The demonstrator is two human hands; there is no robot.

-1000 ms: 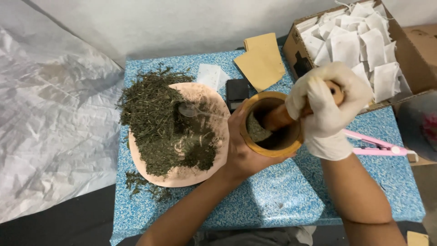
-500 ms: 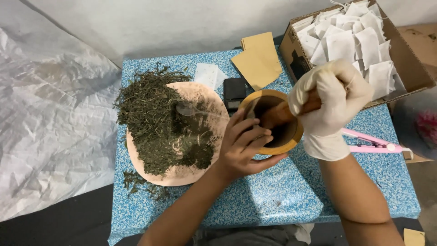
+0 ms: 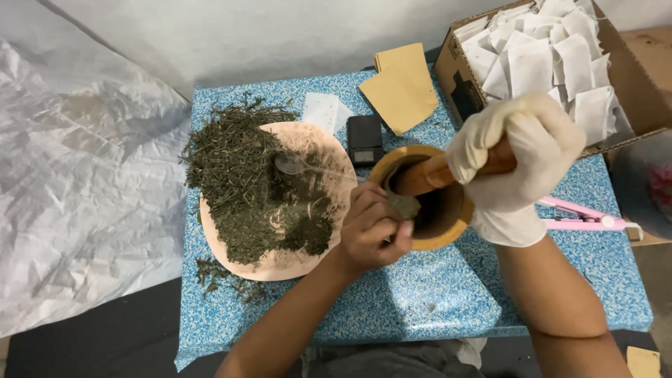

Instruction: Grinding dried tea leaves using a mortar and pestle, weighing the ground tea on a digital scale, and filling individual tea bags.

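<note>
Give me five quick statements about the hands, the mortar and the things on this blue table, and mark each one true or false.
1. The right hand wears a pale glove and grips the wooden pestle. True.
2. The left hand is gloved too. False: it is bare, at the rim of the wooden mortar.
3. Dried green herbs are heaped on the peach plate. True.
4. The cardboard box holds glass jars. False: it holds white sachets.
5. A spoon lies on the herbs. True.
</note>
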